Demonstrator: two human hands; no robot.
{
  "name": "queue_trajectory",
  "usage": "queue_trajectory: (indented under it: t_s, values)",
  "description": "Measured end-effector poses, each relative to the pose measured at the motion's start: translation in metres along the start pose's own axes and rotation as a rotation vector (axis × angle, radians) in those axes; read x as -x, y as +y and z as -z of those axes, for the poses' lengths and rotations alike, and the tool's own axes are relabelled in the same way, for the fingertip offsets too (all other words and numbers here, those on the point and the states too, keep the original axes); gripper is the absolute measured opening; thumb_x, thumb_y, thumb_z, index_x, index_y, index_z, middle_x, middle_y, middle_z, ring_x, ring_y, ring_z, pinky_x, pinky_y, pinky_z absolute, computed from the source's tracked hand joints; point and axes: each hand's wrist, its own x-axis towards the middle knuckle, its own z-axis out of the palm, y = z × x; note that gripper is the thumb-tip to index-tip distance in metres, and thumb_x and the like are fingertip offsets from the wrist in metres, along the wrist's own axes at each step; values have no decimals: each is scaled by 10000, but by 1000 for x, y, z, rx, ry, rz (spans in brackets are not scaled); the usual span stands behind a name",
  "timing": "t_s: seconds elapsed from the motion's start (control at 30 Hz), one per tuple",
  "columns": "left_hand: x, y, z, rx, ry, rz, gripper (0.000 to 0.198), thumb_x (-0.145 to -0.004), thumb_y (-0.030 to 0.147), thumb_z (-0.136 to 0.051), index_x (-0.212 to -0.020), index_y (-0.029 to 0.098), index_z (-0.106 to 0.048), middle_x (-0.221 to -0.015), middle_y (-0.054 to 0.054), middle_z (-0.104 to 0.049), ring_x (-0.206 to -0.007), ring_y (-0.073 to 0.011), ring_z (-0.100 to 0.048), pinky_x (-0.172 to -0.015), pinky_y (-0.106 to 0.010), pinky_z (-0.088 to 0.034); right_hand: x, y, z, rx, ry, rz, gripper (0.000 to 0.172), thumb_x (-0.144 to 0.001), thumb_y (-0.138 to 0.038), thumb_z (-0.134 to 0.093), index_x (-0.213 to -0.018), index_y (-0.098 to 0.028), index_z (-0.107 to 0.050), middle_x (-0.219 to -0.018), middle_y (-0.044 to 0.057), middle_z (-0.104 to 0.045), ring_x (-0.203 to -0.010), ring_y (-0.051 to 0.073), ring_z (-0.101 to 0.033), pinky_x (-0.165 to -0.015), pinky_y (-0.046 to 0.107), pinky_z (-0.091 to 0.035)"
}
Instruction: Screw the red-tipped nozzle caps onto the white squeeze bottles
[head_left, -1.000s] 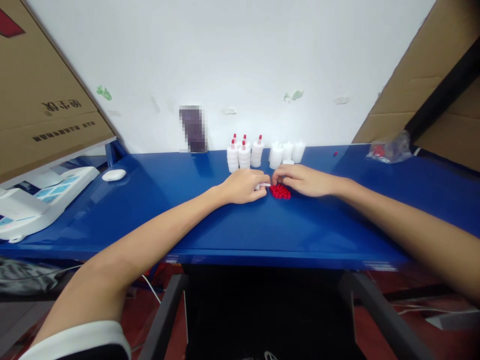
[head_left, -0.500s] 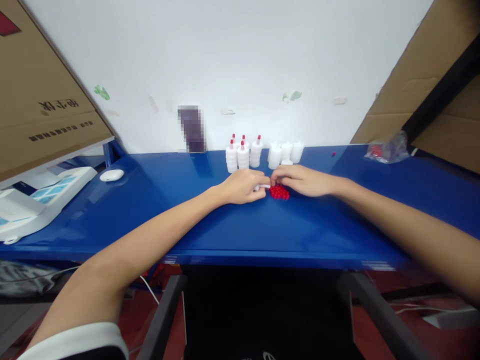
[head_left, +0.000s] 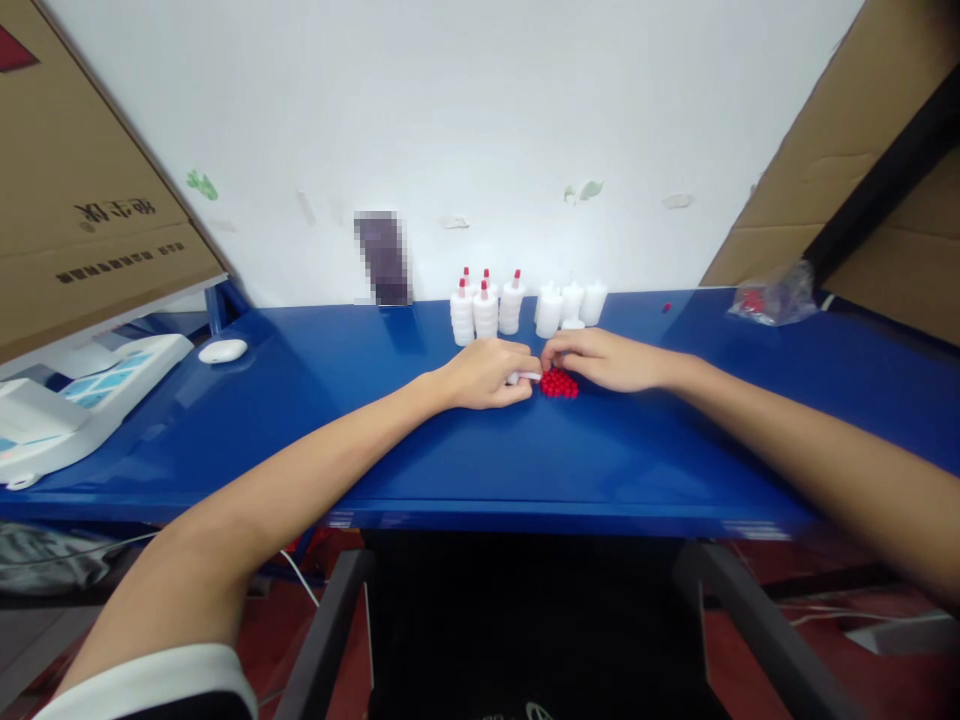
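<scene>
My left hand (head_left: 491, 374) is closed around a white nozzle (head_left: 528, 376), whose thin tip points right between thumb and fingers. Fingers cover most of its body. Just to the right, my right hand (head_left: 604, 360) has its fingers bent down and brought together at that tip. Whatever they pinch is hidden. Below the right fingertips lies a pile of small red caps (head_left: 559, 384) on the blue table (head_left: 480, 455). Behind my left hand stand several white bottles with red-tipped nozzles (head_left: 485, 312). White bottles without red tips (head_left: 550, 312) stand behind my right hand.
A blurred dark upright object (head_left: 386, 258) leans against the wall. At the left are a white device (head_left: 97, 390), a white rounded object (head_left: 223, 351) and a large carton (head_left: 90, 200). A clear plastic bag (head_left: 776, 298) with red pieces lies back right, near a loose red cap (head_left: 667, 308).
Both hands stay almost in place at the nozzle tip and the red caps. The whole view shifts very slightly. Nothing is visibly picked up or let go.
</scene>
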Motion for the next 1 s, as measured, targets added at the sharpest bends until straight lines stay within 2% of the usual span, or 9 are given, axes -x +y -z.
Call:
queue_trajectory:
  t_s: [0.17, 0.5, 0.8, 0.9, 1.0]
  values:
    - [1, 3, 1, 42, 26, -45, 226, -822, 221, -496, -786, 192, -718, -738, -33, -674, -655, -159, -594, -631, -290, -440, 0, -1, 0, -14, -2, 9, 266, -938, -240, -428, -992, -199, -686, -1032, 82, -720, -947, 224, -661, -882, 383, -501]
    - [1, 5, 3, 96, 8, -71, 297, -800, 209, -499, -887, 204, -783, -769, -35, -730, -668, -168, -635, -638, -291, -470, 0, -1, 2, -29, -13, 15, 270, -932, -246, -434, -957, -211, -701, -1006, 67, -709, -923, 216, -654, -881, 371, -497]
    - [2, 3, 2, 78, 3, -13, 309, -817, 241, -493, -910, 201, -785, -799, -40, -745, -705, -178, -651, -665, -295, -474, 1, -6, 2, -45, -20, -28, 288, -920, -259, -425, -970, -194, -701, -1002, 81, -711, -848, 208, -644, -833, 368, -495]
    - [3, 3, 1, 57, 9, 16, 299, -820, 247, -491, -907, 189, -771, -815, -45, -748, -715, -178, -654, -666, -294, -473, 0, -6, 1, -49, 7, -44, 276, -889, -235, -427, -958, -194, -691, -949, 68, -725, -793, 199, -639, -791, 354, -488]
    - [4, 4, -1, 1, 47, 61, 277, -833, 259, -489, -882, 179, -749, -797, -44, -739, -695, -176, -644, -637, -296, -453, 1, -8, 0, 16, 122, -40, 254, -840, -210, -445, -909, -192, -689, -865, 55, -721, -750, 197, -621, -751, 344, -462]
